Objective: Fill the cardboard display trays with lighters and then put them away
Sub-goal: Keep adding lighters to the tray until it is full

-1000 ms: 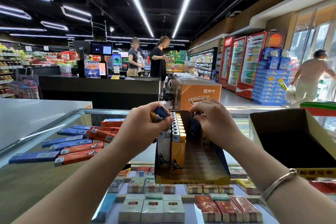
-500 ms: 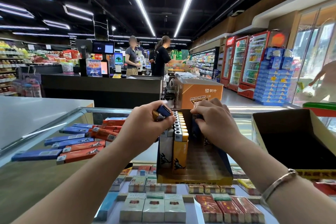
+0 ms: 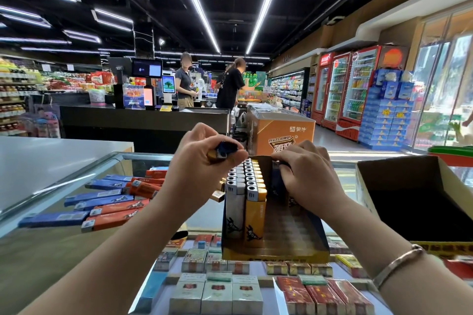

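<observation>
place: supermarket / convenience shop
counter: glass display counter [image 3: 107, 161], cigarette packs [image 3: 217, 296] under it
checkout: till screens [image 3: 147, 68], two people [image 3: 230, 84] at it
right wall: drink fridges [image 3: 348, 89], stacked blue cartons [image 3: 386, 120]
left: stocked shelves [image 3: 15, 89]
ceiling: strip lights [image 3: 194, 2]

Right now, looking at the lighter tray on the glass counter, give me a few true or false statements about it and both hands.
1. The left hand holds a dark blue lighter. True.
2. The cardboard display tray is completely full. False: only two rows stand at its left side, a white row and a yellow row; the rest is bare.
3. The right hand rests flat on the counter. False: it is at the tray's back, fingers curled on a dark lighter there.
4. Loose blue and orange lighters lie on the glass counter left of the tray. True.
5. The cardboard box on the right is packed with lighters. False: its visible interior looks dark and bare.
</observation>
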Motion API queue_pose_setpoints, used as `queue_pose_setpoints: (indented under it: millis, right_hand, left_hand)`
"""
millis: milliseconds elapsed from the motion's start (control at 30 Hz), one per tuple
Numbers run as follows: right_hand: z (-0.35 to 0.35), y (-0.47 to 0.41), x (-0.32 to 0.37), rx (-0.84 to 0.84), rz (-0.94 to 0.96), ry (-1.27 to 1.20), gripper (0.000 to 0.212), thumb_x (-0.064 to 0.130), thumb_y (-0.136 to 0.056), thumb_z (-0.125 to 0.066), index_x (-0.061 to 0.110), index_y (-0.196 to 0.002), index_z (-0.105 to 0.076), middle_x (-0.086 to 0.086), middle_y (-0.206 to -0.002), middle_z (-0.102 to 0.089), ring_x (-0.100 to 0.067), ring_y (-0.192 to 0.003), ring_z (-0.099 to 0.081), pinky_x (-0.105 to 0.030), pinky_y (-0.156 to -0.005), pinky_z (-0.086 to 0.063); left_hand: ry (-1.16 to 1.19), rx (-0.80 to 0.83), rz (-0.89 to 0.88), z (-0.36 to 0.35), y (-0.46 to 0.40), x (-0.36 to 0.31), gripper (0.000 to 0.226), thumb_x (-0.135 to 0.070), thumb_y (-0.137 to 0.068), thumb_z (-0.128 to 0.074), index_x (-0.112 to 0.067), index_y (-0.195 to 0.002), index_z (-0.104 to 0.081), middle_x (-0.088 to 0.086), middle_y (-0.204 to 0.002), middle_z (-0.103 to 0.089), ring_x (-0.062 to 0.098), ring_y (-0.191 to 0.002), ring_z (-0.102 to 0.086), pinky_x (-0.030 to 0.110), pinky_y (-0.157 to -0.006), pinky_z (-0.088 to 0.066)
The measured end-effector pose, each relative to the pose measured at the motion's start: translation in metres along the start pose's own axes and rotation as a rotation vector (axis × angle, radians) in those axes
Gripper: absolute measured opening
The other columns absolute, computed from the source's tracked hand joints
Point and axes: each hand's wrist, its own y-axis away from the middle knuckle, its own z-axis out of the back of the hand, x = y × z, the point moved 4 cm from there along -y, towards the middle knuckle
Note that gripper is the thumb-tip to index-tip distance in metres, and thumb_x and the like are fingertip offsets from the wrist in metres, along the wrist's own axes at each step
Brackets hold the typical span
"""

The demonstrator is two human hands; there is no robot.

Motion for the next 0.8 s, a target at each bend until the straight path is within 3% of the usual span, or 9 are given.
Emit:
queue_pose_setpoints:
  millis: [133, 200, 267, 333, 400, 500, 600, 800]
  right_hand:
    - [0.01, -0.003, 0.006, -0.114, -0.029, -0.111, 0.022, 0.005, -0.086, -0.06, 0.014, -0.103, -0.071, 0.001, -0.099, -0.07, -0.021, -0.095, -0.052, -0.029, -0.08, -0.029]
    - [0.016, -0.005, 0.011, -0.144, -0.049, -0.23, 0.02, 0.007, -0.086, -0.062, 0.014, -0.101, -0.071, 0.002, -0.097, -0.07, -0.015, -0.089, -0.055, -0.025, -0.08, -0.037]
    - [0.022, -0.007, 0.017, -0.123, -0.061, -0.421, 0.016, 0.014, -0.085, -0.064, 0.015, -0.1, -0.071, 0.003, -0.091, -0.069, 0.0, -0.075, -0.054, -0.012, -0.072, -0.041]
    - [0.026, -0.008, 0.027, -0.068, -0.041, -0.611, 0.013, 0.021, -0.082, -0.066, 0.018, -0.094, -0.071, 0.006, -0.081, -0.069, 0.002, -0.066, -0.053, -0.008, -0.063, -0.042]
    - [0.029, -0.008, 0.036, -0.032, -0.007, -0.708, 0.01, 0.024, -0.079, -0.069, 0.026, -0.088, -0.068, 0.013, -0.074, -0.066, 0.001, -0.064, -0.053, -0.008, -0.06, -0.042]
    - [0.029, -0.009, 0.037, -0.028, -0.049, -0.831, 0.017, 0.017, -0.077, -0.072, 0.031, -0.084, -0.065, 0.008, -0.075, -0.069, -0.005, -0.065, -0.059, -0.013, -0.061, -0.049]
    - [0.028, -0.011, 0.032, -0.023, -0.146, -1.059, 0.018, 0.009, -0.074, -0.072, 0.025, -0.081, -0.067, 0.007, -0.073, -0.071, -0.009, -0.068, -0.066, -0.017, -0.063, -0.052]
    - [0.032, -0.013, 0.028, 0.03, -0.254, -1.468, 0.015, 0.013, -0.066, -0.064, 0.014, -0.081, -0.069, -0.003, -0.073, -0.072, -0.016, -0.064, -0.068, -0.023, -0.06, -0.056]
  left_hand:
    - [0.107, -0.152, 0.001, 0.016, -0.004, -0.005, 0.021, -0.057, -0.067, -0.057, -0.043, -0.081, -0.062, -0.003, -0.086, -0.056, 0.011, -0.08, -0.056, 0.017, -0.069, -0.047]
    - [0.208, -0.191, 0.008, 0.02, -0.005, -0.008, 0.02, -0.05, -0.068, -0.061, -0.036, -0.081, -0.064, -0.004, -0.083, -0.064, 0.006, -0.075, -0.06, 0.012, -0.067, -0.046]
    - [0.352, -0.212, 0.053, 0.022, -0.006, -0.008, 0.016, -0.039, -0.068, -0.065, -0.028, -0.08, -0.065, -0.009, -0.075, -0.069, 0.0, -0.068, -0.062, 0.011, -0.061, -0.047]
    - [0.442, -0.22, 0.116, 0.021, -0.007, -0.007, 0.017, -0.033, -0.067, -0.066, -0.022, -0.081, -0.064, -0.012, -0.07, -0.069, 0.002, -0.064, -0.065, 0.012, -0.053, -0.048]
    - [0.485, -0.214, 0.157, 0.02, -0.006, -0.006, 0.024, -0.031, -0.065, -0.066, -0.017, -0.083, -0.061, -0.01, -0.069, -0.07, 0.007, -0.066, -0.068, 0.014, -0.049, -0.048]
    - [0.544, -0.199, 0.198, 0.017, -0.005, -0.006, 0.027, -0.032, -0.064, -0.066, -0.015, -0.085, -0.06, -0.008, -0.071, -0.071, 0.009, -0.068, -0.069, 0.016, -0.049, -0.049]
    - [0.558, -0.164, 0.197, 0.014, -0.003, -0.007, 0.026, -0.031, -0.065, -0.066, -0.014, -0.085, -0.06, -0.004, -0.074, -0.071, 0.011, -0.07, -0.07, 0.016, -0.05, -0.05]
    - [0.393, -0.095, 0.098, 0.009, -0.003, -0.008, 0.02, -0.033, -0.068, -0.066, -0.02, -0.084, -0.064, -0.007, -0.072, -0.07, 0.009, -0.06, -0.067, 0.013, -0.05, -0.047]
